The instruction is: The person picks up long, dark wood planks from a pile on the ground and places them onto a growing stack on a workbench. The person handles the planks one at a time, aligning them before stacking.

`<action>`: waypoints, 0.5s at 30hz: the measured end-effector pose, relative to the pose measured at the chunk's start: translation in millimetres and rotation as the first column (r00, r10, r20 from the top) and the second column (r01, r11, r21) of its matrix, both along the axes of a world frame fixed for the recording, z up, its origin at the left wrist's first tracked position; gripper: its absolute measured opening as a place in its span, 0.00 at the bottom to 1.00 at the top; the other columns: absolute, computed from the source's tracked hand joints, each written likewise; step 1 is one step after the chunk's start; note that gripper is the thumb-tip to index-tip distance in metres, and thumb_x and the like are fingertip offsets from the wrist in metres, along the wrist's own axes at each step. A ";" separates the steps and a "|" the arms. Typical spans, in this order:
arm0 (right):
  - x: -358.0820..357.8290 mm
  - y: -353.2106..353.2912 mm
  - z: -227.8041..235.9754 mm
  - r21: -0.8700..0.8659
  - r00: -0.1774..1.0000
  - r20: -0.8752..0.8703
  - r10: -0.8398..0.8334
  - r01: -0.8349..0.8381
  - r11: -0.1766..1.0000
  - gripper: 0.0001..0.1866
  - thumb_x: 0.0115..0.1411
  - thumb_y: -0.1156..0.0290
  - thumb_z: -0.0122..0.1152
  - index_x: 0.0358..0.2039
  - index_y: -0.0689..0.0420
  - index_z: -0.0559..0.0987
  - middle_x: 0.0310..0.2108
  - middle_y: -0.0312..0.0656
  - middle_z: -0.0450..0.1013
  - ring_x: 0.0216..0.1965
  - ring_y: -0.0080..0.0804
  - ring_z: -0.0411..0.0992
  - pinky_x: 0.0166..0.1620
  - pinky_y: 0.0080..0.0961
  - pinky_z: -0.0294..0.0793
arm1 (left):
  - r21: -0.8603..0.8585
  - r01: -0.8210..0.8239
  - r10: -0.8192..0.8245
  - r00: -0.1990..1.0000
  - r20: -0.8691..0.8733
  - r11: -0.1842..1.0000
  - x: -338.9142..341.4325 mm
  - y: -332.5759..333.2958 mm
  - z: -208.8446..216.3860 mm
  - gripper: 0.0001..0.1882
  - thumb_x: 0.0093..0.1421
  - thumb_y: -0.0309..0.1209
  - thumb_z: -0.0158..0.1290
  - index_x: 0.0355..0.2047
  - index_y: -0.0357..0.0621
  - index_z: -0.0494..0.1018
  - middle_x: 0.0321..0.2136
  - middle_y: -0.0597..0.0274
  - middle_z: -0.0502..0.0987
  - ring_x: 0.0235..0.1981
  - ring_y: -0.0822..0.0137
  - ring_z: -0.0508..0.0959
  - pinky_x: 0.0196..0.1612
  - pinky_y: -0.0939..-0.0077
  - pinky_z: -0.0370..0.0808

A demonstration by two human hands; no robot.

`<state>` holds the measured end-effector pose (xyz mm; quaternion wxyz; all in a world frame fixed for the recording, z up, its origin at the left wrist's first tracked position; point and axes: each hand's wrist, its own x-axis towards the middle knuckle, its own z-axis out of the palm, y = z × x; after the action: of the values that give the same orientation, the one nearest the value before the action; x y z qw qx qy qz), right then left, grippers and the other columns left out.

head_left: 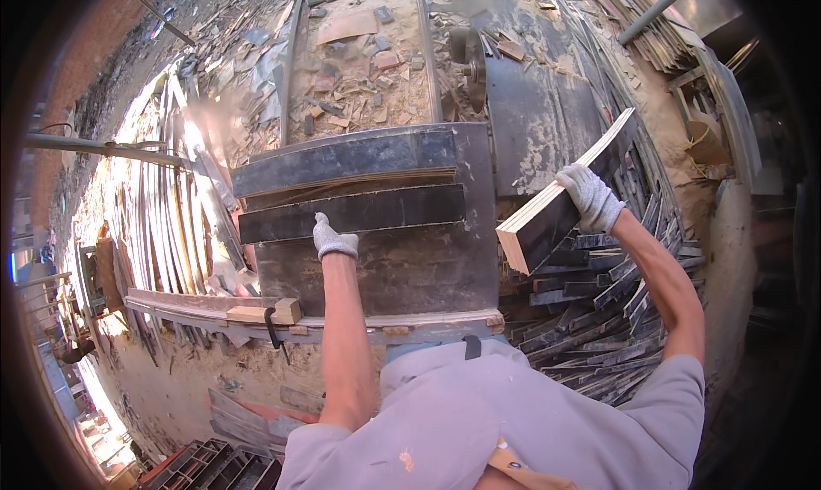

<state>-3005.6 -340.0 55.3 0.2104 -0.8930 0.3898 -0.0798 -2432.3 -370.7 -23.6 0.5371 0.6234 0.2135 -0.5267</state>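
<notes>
My right hand, in a pale knit glove, is wrapped round a stack of black-faced plywood strips with pale layered edges. It holds the stack tilted, off the right side of the dark metal table. On the table, my gloved left hand is at the near edge of a black plywood strip. One finger extends onto the strip and the thumb points out to the right; the other fingers are hard to make out. Just beyond lies a wider, dusty dark board, roughly parallel to the strip.
Cut strips lie heaped right of the table. Long strips are piled on the left. A wood block sits on the front rail. Beyond the table, two rails run over scrap-covered ground, beside a dark motor-like part.
</notes>
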 end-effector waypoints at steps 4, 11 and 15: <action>7.1 -8.7 5.0 0.026 0.999 -0.009 0.031 -0.031 0.999 0.52 0.29 0.76 0.72 0.61 0.61 0.65 0.55 0.56 0.68 0.58 0.62 0.69 0.66 0.50 0.67 | 0.196 0.257 -0.290 0.942 0.168 0.946 37.2 -19.9 -50.3 0.25 0.77 0.48 0.49 0.66 0.49 0.72 0.64 0.59 0.76 0.65 0.50 0.74 0.71 0.39 0.65; 8.3 -2.5 1.7 -0.001 0.999 -0.028 0.040 -0.040 0.999 0.52 0.27 0.77 0.71 0.61 0.63 0.65 0.54 0.57 0.68 0.57 0.61 0.69 0.65 0.51 0.67 | -0.096 0.128 -0.126 0.992 0.031 0.987 4.7 -40.9 -12.3 0.35 0.74 0.56 0.52 0.70 0.46 0.65 0.72 0.52 0.65 0.71 0.46 0.66 0.72 0.29 0.61; 24.6 2.4 -5.9 0.032 0.998 -0.062 0.031 -0.029 0.999 0.48 0.35 0.78 0.70 0.62 0.63 0.65 0.55 0.58 0.69 0.56 0.61 0.70 0.63 0.51 0.69 | -0.180 0.346 -0.338 0.938 0.074 0.921 -41.9 15.6 25.9 0.56 0.65 0.70 0.53 0.78 0.42 0.50 0.77 0.44 0.54 0.74 0.41 0.61 0.71 0.34 0.65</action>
<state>-2981.0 -337.6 49.4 0.2133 -0.8973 0.3841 -0.0424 -2474.2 -355.1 2.3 0.4982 0.6076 0.0388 -0.6173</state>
